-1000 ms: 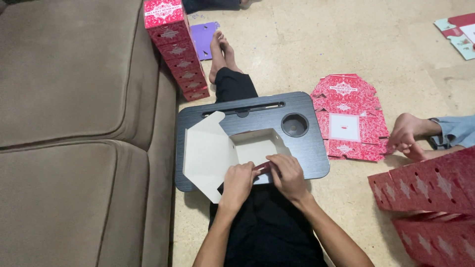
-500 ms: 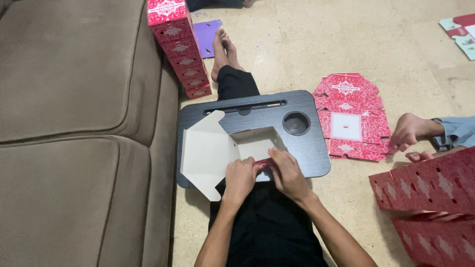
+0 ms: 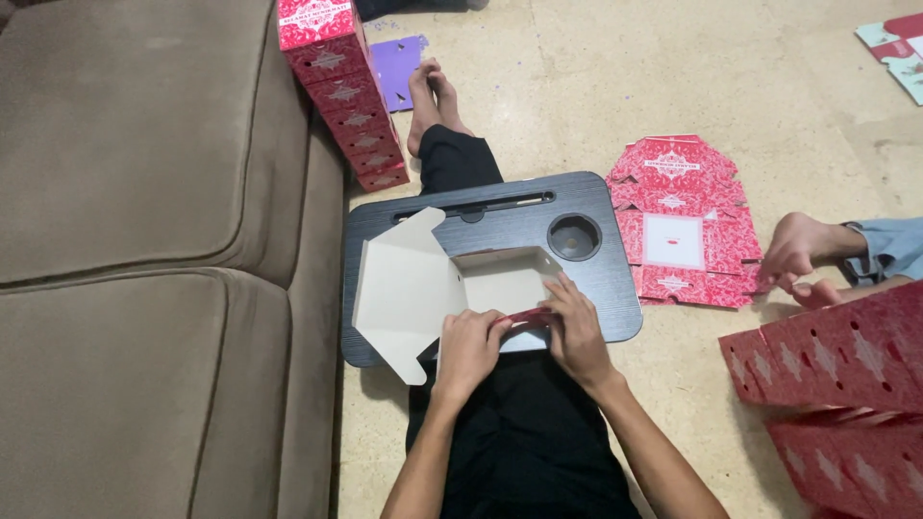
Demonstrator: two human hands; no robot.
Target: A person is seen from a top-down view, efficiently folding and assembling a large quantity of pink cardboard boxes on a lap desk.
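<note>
A brown sofa [image 3: 144,259] fills the nine o'clock side of the view. At eleven o'clock a tall stack of red patterned boxes [image 3: 338,91] leans against the sofa's edge, with a purple sheet [image 3: 399,67] lying on the floor just behind it.

In the middle, a dark lap table [image 3: 481,207] rests across the person's outstretched legs. On it lies a half-folded carton [image 3: 423,284], white inside and red outside, its big lid flap spread open toward nine o'clock and its shallow tray part raised at the centre. The left hand [image 3: 468,348] sits at the carton's near edge, at six o'clock of the tray, its grip pinching the red front flap between thumb and fingers. The right hand [image 3: 577,332] is just beside it, touching the same edge, its grip pressed on the flap and the tray's near right corner. A round cup recess [image 3: 574,236] shows in the table at one o'clock of the hands.

Toward three o'clock a flat unfolded red carton blank [image 3: 678,221] lies on the floor. Beyond it another person's bare foot [image 3: 803,250] rests on the floor, and more red carton blanks [image 3: 836,375] are piled at four o'clock.
</note>
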